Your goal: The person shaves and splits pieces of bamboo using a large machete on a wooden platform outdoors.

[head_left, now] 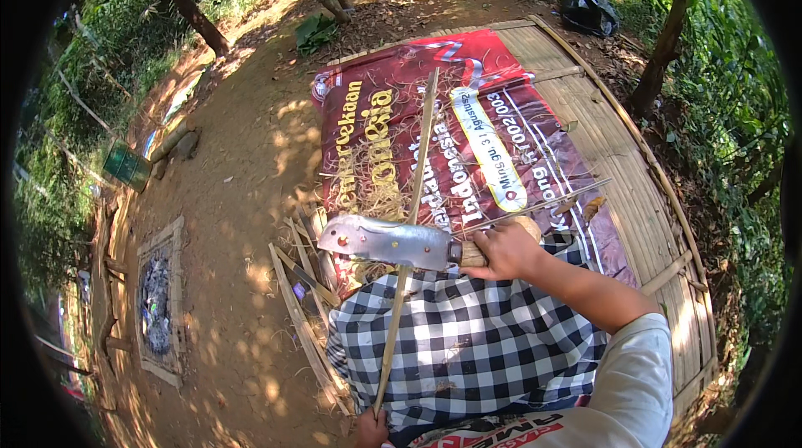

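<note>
My right hand (pixel 501 249) is wrapped round the thick wooden handle of a broad-bladed machete (pixel 384 241). The blade points left and crosses over a long, thin bamboo strip (pixel 427 130). At the lower edge my left hand (pixel 372 430), partly cut off, is closed round the strip's near end. From there the strip slants up and away over my lap. A black-and-white checked cloth (pixel 468 323) covers my lap below the blade. Whether the cutting edge touches the strip, I cannot tell.
A red printed banner (pixel 535 139) strewn with curly shavings (pixel 376 164) lies on a bamboo platform (pixel 622 164). Split bamboo pieces (pixel 296 314) lie left of my lap. An ash pit (pixel 156 302) is framed in the dirt at left. A black plastic bag (pixel 589 12) lies at far right.
</note>
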Demonstrator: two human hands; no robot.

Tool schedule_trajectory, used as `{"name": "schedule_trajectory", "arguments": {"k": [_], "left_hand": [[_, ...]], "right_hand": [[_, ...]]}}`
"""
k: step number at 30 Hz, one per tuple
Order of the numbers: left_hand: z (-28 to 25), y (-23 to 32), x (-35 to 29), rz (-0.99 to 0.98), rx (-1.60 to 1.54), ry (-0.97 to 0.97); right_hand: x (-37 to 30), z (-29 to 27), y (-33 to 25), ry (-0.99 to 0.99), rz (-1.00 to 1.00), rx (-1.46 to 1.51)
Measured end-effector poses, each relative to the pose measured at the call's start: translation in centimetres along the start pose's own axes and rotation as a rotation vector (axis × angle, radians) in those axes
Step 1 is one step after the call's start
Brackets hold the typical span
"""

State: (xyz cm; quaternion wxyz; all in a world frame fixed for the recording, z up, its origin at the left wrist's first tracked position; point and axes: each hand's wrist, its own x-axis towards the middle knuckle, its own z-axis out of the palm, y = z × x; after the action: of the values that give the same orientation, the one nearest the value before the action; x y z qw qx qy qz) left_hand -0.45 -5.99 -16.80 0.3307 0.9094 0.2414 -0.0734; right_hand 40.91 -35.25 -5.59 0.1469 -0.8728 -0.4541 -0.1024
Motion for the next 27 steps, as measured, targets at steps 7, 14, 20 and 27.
{"name": "schedule_trajectory", "arguments": {"k": [7, 14, 20, 27], "left_hand": [[0.0, -1.8, 0.3, -0.104, 0.074, -0.110], [-0.3, -0.9, 1.5, -0.077, 0.054, -0.098], [-0.5, -0.8, 1.3, -0.099, 0.065, -0.114], [-0.8, -0.5, 1.3, -0.100, 0.070, -0.120]], "right_hand": [[0.5, 0.0, 6.3, 0.104, -0.232, -0.183], [0.2, -1.6, 9.1, 0.054, 0.106, -0.158], [0.2, -2.4, 4.0, -0.009, 0.098, 0.028], [-0.2, 0.3, -0.5, -0.219, -0.390, -0.022]]}}
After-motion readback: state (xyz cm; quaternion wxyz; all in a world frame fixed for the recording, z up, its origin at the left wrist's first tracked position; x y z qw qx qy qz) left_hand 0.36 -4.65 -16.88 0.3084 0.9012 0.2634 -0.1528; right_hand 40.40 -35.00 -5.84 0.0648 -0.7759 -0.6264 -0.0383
